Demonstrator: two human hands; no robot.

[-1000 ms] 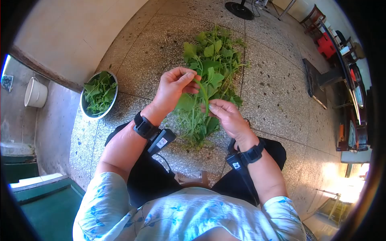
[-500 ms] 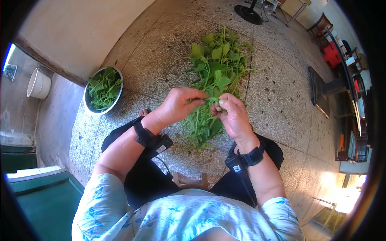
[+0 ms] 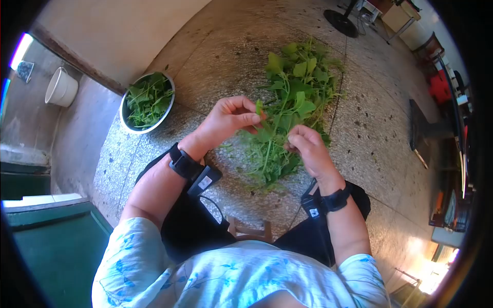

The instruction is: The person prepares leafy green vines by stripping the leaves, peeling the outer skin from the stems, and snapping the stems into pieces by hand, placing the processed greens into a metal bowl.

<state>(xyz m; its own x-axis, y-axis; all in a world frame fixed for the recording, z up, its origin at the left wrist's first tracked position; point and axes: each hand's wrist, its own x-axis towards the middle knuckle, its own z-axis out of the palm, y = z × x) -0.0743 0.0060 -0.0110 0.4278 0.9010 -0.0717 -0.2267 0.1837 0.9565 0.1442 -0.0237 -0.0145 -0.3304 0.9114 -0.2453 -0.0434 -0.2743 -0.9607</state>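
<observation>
A long heap of leafy green vines [image 3: 295, 77] lies on the speckled floor in front of me. My left hand [image 3: 236, 118] is closed on a short green stem [image 3: 259, 107], its thumb and fingers pinched over the heap's left side. To the right, my right hand [image 3: 308, 146] is curled with its fingertips together at the heap's edge. Whatever those fingertips hold is too small to make out. The two hands are apart. A metal-rimmed basin [image 3: 123, 115] full of green leaves [image 3: 149, 100] stands on the floor at the left.
A white bucket [image 3: 62, 88] stands beyond the wall edge at the far left. A green panel [image 3: 61, 251] is at the lower left. On the right are a dark stand base [image 3: 418, 131] and a red stool [image 3: 439, 87]. Another round black base [image 3: 341, 23] stands at the top.
My hands came together on the stem and have now parted, with a short piece in my left hand. The view has turned, so the heap and basin appear farther right.
</observation>
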